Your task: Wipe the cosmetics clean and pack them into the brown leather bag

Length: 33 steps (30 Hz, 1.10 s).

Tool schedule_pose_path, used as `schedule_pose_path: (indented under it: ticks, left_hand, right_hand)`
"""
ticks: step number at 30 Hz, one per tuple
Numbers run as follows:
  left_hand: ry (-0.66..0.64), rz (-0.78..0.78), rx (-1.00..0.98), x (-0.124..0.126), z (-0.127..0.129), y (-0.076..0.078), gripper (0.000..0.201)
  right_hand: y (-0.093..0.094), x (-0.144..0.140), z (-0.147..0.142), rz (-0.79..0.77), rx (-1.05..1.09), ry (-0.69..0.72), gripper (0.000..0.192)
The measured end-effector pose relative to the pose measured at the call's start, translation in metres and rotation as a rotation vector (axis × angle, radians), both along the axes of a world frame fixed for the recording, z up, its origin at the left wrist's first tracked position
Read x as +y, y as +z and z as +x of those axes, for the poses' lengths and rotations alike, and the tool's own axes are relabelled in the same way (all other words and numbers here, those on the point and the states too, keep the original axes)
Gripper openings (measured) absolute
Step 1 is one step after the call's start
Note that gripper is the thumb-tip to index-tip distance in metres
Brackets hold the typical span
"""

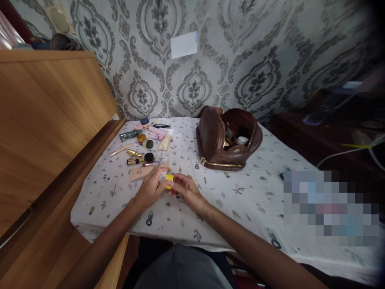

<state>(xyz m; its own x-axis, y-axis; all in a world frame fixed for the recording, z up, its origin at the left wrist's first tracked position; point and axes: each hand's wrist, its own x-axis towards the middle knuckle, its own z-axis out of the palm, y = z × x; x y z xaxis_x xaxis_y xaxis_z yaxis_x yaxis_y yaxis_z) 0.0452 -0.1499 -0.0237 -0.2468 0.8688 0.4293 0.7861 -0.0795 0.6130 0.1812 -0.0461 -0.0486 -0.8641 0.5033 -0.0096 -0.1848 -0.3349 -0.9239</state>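
Observation:
In front of me, above the table's near half, both my hands meet around a small whitish container with a yellow part [169, 177]. Its kind is not clear at this size. My left hand [150, 188] wraps the whitish end, and the fingers of my right hand [189, 193] close on the yellow end. Just beyond my left hand lies a peach squeeze tube [138, 173], partly covered by that hand. A dark-capped gold tube [135, 161], a small black-lidded jar [148, 157] and a gold lipstick-like tube [134, 153] lie farther back.
Several more cosmetics, among them a dark green bottle [130, 135] and a cream tube [165, 142], lie at the back left. An open brown bag [210, 132] with items inside stands at the back. A wooden panel [54, 100] borders the left; a blurred patch [327, 208] covers the right.

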Motion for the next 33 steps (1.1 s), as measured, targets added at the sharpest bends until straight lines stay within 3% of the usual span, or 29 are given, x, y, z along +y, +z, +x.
schedule_pose_path:
  ticks: [4,9,14,20,24,27,29,33]
  left_hand:
    - [0.091,-0.037,-0.162,0.006,0.002,0.000,0.027]
    - [0.122,-0.080,-0.431,0.009,0.001,-0.006,0.041]
    - [0.149,-0.084,-0.604,0.008,0.004,-0.007,0.057]
    - [0.139,-0.194,-0.719,0.008,0.011,0.003,0.060]
    - [-0.024,-0.146,-0.965,0.001,0.007,0.012,0.036]
    - [-0.148,-0.166,-1.138,-0.007,-0.001,0.014,0.063]
    - [-0.125,-0.169,-1.111,-0.010,-0.009,0.012,0.073]
    - [0.050,-0.031,-0.887,-0.005,-0.016,0.008,0.059]
  right_hand:
    - [-0.004,0.000,0.000,0.139,-0.004,-0.023,0.039]
    - [-0.013,-0.001,-0.001,0.364,0.029,-0.107,0.043]
    - [-0.018,-0.003,-0.004,0.398,0.037,-0.130,0.050]
    - [-0.014,-0.001,-0.007,0.178,0.001,-0.153,0.047]
    - [-0.004,0.004,-0.005,-0.024,0.015,-0.200,0.038]
    - [0.002,0.008,-0.004,-0.179,0.063,-0.237,0.033]
    - [0.005,0.010,-0.002,-0.292,0.101,-0.218,0.034]
    - [0.007,0.010,-0.001,-0.378,0.117,-0.142,0.039]
